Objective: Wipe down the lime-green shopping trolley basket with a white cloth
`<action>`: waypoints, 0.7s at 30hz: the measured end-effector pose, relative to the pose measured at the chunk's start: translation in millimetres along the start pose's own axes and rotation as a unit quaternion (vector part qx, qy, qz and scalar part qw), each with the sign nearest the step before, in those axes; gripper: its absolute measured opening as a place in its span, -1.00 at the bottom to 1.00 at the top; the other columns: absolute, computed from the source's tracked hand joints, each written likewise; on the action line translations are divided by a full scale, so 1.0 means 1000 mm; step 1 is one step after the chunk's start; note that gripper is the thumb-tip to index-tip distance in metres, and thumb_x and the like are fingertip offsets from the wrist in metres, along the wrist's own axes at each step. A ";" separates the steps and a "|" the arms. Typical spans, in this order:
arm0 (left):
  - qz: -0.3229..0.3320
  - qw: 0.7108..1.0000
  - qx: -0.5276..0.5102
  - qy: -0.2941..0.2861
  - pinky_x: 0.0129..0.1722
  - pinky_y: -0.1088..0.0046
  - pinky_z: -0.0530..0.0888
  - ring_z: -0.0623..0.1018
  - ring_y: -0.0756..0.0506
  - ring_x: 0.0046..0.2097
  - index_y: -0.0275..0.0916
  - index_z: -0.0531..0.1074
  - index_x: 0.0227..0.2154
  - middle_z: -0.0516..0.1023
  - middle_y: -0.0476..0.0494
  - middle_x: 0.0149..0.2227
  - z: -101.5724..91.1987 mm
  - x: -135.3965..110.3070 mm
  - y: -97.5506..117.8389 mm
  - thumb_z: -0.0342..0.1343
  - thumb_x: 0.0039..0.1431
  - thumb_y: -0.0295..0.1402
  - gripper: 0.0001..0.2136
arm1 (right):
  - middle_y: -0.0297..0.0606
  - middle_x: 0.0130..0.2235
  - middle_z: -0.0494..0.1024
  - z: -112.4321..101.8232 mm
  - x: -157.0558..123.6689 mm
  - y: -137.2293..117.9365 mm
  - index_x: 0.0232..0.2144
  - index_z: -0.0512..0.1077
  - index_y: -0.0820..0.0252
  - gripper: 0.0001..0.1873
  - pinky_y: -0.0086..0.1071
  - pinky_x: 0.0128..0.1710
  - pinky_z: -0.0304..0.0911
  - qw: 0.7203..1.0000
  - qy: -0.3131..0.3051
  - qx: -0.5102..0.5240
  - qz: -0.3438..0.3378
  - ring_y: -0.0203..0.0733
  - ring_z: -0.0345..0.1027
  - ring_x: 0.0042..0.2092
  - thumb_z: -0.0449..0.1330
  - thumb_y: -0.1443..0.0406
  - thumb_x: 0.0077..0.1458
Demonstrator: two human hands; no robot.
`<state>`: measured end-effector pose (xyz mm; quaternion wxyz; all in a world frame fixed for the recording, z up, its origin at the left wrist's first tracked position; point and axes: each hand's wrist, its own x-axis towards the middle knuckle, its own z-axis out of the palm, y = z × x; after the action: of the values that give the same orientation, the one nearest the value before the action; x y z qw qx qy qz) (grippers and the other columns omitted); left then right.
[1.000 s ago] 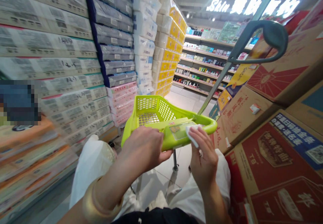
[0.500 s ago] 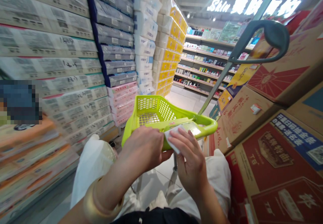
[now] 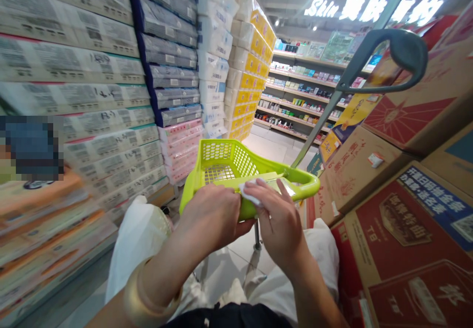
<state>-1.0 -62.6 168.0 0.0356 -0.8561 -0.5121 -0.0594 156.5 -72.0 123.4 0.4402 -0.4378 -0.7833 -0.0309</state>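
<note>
A lime-green plastic shopping basket (image 3: 225, 163) on a wheeled stand sits in front of me, with a long grey pull handle (image 3: 388, 59) rising to the upper right. My left hand (image 3: 210, 214) is closed over the basket's near rim, gripping it. My right hand (image 3: 277, 217) presses a small white wipe (image 3: 248, 194) onto the near rim with its fingers laid flat over the cloth, right beside my left hand.
Stacked packs of tissue and paper goods (image 3: 111, 86) form a wall on the left. Brown and red cardboard cartons (image 3: 402, 195) are piled close on the right. A tiled aisle (image 3: 273, 146) leads to product shelves (image 3: 303, 96) at the back. A white bag (image 3: 135, 239) lies by my left arm.
My right hand has slid the white wipe leftward along the basket's near rim, from the right corner to beside my left hand. My left hand kept its grip.
</note>
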 end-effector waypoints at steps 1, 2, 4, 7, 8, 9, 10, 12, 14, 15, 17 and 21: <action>-0.002 1.000 0.006 -0.001 -0.32 0.29 0.47 0.62 -0.27 -0.32 -0.27 0.55 -0.39 0.63 -0.29 -0.39 0.000 0.000 0.000 0.03 0.14 -0.02 -0.61 | -0.29 -0.02 0.61 -0.002 0.004 0.005 -0.09 0.50 0.05 -0.65 0.00 0.32 -0.04 1.000 0.000 -0.011 0.021 -0.13 0.41 0.13 0.00 0.44 0.24; -0.005 1.000 0.013 -0.001 -0.33 0.28 0.47 0.61 -0.27 -0.33 -0.28 0.55 -0.42 0.63 -0.29 -0.41 0.000 -0.001 0.000 0.03 0.13 -0.01 -0.59 | -0.28 -0.03 0.62 -0.005 0.006 0.012 -0.10 0.50 0.05 -0.66 0.05 0.31 -0.03 0.999 0.004 -0.024 0.045 -0.10 0.42 0.12 0.00 0.43 0.24; -0.008 1.000 0.018 0.001 -0.34 0.27 0.47 0.61 -0.28 -0.34 -0.29 0.55 -0.45 0.62 -0.30 -0.43 0.000 -0.003 0.000 0.05 0.12 0.00 -0.58 | -0.23 -0.04 0.62 -0.010 0.010 0.023 -0.10 0.51 0.06 -0.68 0.13 0.28 0.00 0.995 0.023 -0.048 0.082 -0.03 0.42 0.12 0.01 0.40 0.24; -0.007 1.000 0.012 -0.002 -0.35 0.26 0.48 0.61 -0.29 -0.34 -0.29 0.55 -0.43 0.62 -0.30 -0.41 0.000 -0.003 0.000 0.05 0.12 -0.02 -0.60 | -0.21 -0.01 0.60 -0.011 0.010 0.023 -0.08 0.51 0.07 -0.67 0.09 0.28 0.03 0.998 0.002 -0.025 0.058 -0.04 0.39 0.15 0.00 0.39 0.25; -0.005 1.000 0.009 -0.003 -0.35 0.25 0.48 0.61 -0.30 -0.34 -0.29 0.55 -0.41 0.63 -0.30 -0.41 0.000 -0.003 0.000 0.05 0.13 -0.03 -0.61 | -0.21 0.01 0.59 -0.011 0.010 0.019 -0.07 0.51 0.07 -0.66 0.05 0.28 0.05 0.999 -0.021 -0.005 0.035 -0.07 0.37 0.17 -0.01 0.40 0.26; -0.002 1.000 0.007 -0.003 -0.34 0.23 0.48 0.61 -0.30 -0.33 -0.28 0.55 -0.40 0.63 -0.30 -0.40 0.000 -0.003 0.000 0.05 0.13 -0.04 -0.62 | -0.23 0.03 0.58 -0.010 0.011 0.015 -0.07 0.50 0.07 -0.65 0.01 0.29 0.06 0.999 -0.045 0.013 0.013 -0.09 0.36 0.18 -0.01 0.40 0.26; 0.001 1.000 0.006 -0.001 -0.34 0.22 0.49 0.61 -0.31 -0.33 -0.28 0.55 -0.39 0.63 -0.30 -0.39 0.000 -0.002 0.000 0.05 0.13 -0.04 -0.62 | -0.24 0.04 0.58 -0.010 0.013 0.012 -0.07 0.50 0.07 -0.65 -0.02 0.29 0.07 0.998 -0.066 0.025 -0.001 -0.12 0.36 0.18 -0.01 0.41 0.26; 0.001 1.000 0.007 0.005 -0.34 0.20 0.49 0.61 -0.32 -0.33 -0.28 0.55 -0.41 0.63 -0.30 -0.40 0.000 -0.002 -0.001 0.06 0.12 -0.04 -0.62 | -0.27 0.01 0.59 -0.012 0.017 0.015 -0.08 0.51 0.06 -0.65 -0.05 0.29 0.09 0.997 -0.072 0.023 0.004 -0.14 0.40 0.14 -0.01 0.41 0.26; -0.002 1.000 0.012 0.010 -0.35 0.21 0.49 0.61 -0.32 -0.34 -0.27 0.54 -0.45 0.62 -0.29 -0.42 0.001 -0.001 -0.001 0.06 0.11 -0.02 -0.62 | -0.26 -0.06 0.63 -0.017 0.021 0.029 -0.12 0.54 0.05 -0.68 -0.06 0.24 0.18 0.998 -0.038 -0.012 0.046 -0.12 0.47 0.05 0.01 0.37 0.26; -0.003 1.000 0.015 0.012 -0.35 0.21 0.49 0.61 -0.32 -0.35 -0.27 0.54 -0.46 0.61 -0.28 -0.44 0.001 -0.001 -0.002 0.06 0.11 -0.01 -0.61 | -0.25 -0.11 0.65 -0.021 0.022 0.038 -0.14 0.55 0.06 -0.69 -0.08 0.17 0.26 0.996 -0.019 -0.039 0.073 -0.10 0.51 -0.01 0.03 0.35 0.25; -0.002 1.000 0.020 0.012 -0.36 0.22 0.48 0.61 -0.31 -0.35 -0.27 0.54 -0.47 0.61 -0.28 -0.44 0.002 -0.002 -0.002 0.06 0.11 0.00 -0.60 | -0.24 -0.18 0.67 -0.027 0.022 0.053 -0.15 0.57 0.05 -0.71 -0.12 0.03 0.39 0.988 0.010 -0.092 0.120 -0.07 0.56 -0.12 0.06 0.32 0.24; -0.002 1.000 0.016 0.006 -0.36 0.25 0.48 0.61 -0.30 -0.34 -0.26 0.53 -0.47 0.61 -0.28 -0.44 0.002 -0.002 -0.002 0.07 0.10 -0.01 -0.61 | -0.23 -0.11 0.65 -0.031 0.012 0.053 -0.12 0.56 0.06 -0.70 -0.11 0.02 0.42 0.989 0.034 -0.094 0.110 -0.04 0.53 -0.04 0.05 0.33 0.24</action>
<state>-3.8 -63.4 166.2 0.0519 -0.8541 -0.5145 -0.0567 212.1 -44.6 132.7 0.4240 -0.5595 -0.7087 -0.0707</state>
